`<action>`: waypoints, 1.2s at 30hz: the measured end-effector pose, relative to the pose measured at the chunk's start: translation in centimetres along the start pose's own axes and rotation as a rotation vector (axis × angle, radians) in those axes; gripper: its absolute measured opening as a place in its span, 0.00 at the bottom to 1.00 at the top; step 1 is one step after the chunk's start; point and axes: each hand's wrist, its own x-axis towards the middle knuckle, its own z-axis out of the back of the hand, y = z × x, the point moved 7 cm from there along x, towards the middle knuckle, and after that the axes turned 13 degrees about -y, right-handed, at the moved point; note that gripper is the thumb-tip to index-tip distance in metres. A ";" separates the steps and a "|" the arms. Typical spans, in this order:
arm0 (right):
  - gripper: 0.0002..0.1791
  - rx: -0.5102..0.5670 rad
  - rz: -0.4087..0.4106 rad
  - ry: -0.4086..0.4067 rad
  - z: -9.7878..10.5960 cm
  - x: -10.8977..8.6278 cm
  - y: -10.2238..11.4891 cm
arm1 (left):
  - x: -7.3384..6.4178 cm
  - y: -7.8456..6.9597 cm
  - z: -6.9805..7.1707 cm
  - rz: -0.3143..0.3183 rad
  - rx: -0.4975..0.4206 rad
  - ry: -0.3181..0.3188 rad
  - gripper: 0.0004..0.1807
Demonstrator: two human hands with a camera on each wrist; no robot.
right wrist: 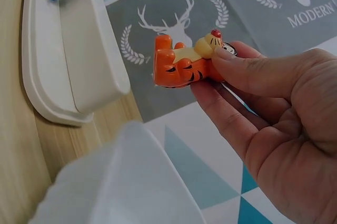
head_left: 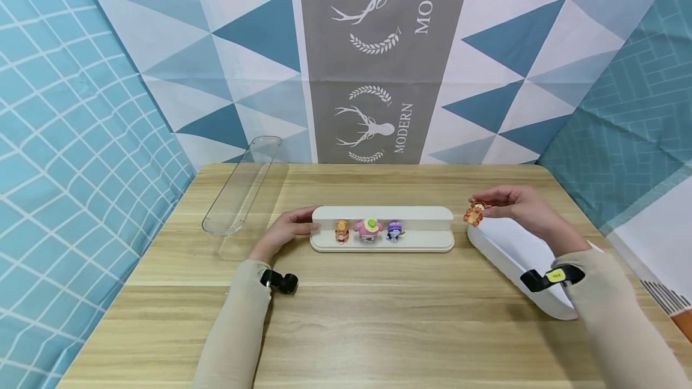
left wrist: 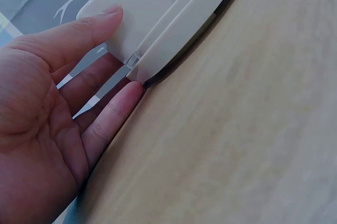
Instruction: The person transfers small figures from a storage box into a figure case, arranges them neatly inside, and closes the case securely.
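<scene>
My right hand (head_left: 520, 212) pinches an orange tiger figurine (right wrist: 184, 65) with black stripes between thumb and fingers, raised over the near end of a white bin. My left hand (head_left: 286, 230) grips the left end of a cream two-step display stand (head_left: 427, 238), thumb on its upper side and little finger (left wrist: 118, 113) at the base corner. On the stand's lower step stand three small figurines: an orange-brown one (head_left: 342, 232) at left, a pink one (head_left: 369, 230) with a green-and-white top, and a purple one (head_left: 394, 232). The step right of the purple figurine is bare.
A long white bin (head_left: 519, 257) lies at the right, partly under my right forearm. At the left, a clear plastic cover (head_left: 243, 188) stands on the wooden table (head_left: 378, 323). Patterned cloth (head_left: 259, 47) hangs behind the table and along both sides.
</scene>
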 end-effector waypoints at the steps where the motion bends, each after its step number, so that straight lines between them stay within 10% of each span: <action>1: 0.20 0.002 0.002 0.006 -0.2 0.1 -0.1 | 0.0 0.0 0.0 0.002 -0.002 0.001 0.31; 36: 0.19 0.075 -0.026 0.162 -7.2 2.0 -2.0 | 0.0 -0.1 0.0 -0.014 -0.008 0.016 0.31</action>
